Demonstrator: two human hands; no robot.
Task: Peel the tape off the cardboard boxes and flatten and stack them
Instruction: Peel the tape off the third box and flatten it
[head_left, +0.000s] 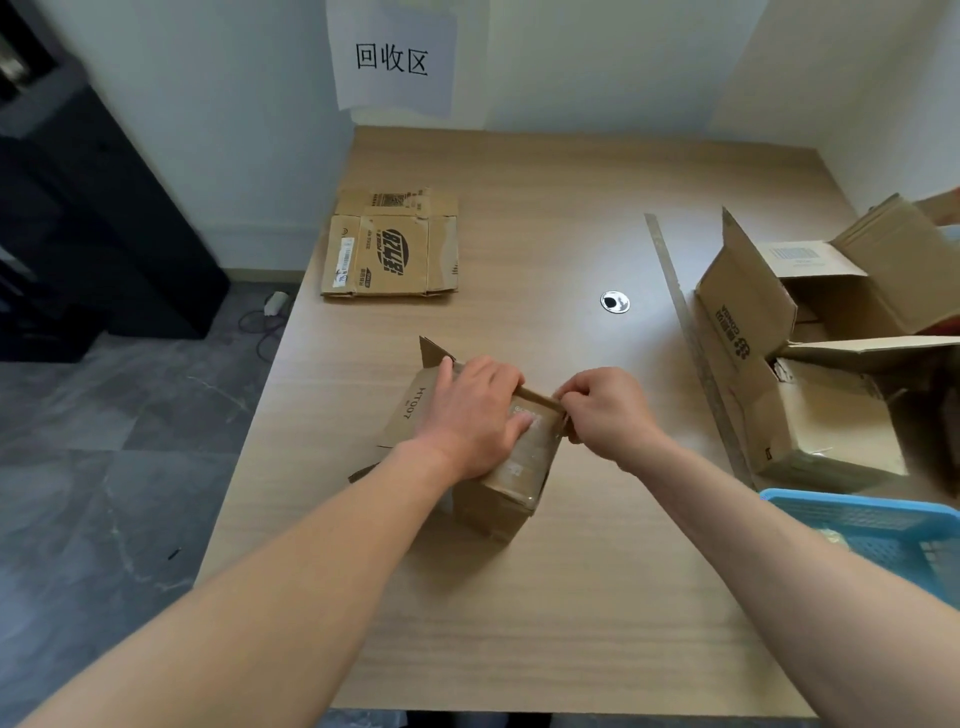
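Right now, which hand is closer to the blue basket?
Right. The right hand pinches the small box at its edge, up-left of the blue basket; the left hand, pressing that box, lies farther left.

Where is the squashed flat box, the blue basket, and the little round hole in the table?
flat box (389, 249): head view, on its printed top face.
blue basket (857, 503): head view, on its far rim.
round hole (615, 302): head view, on its dark middle.
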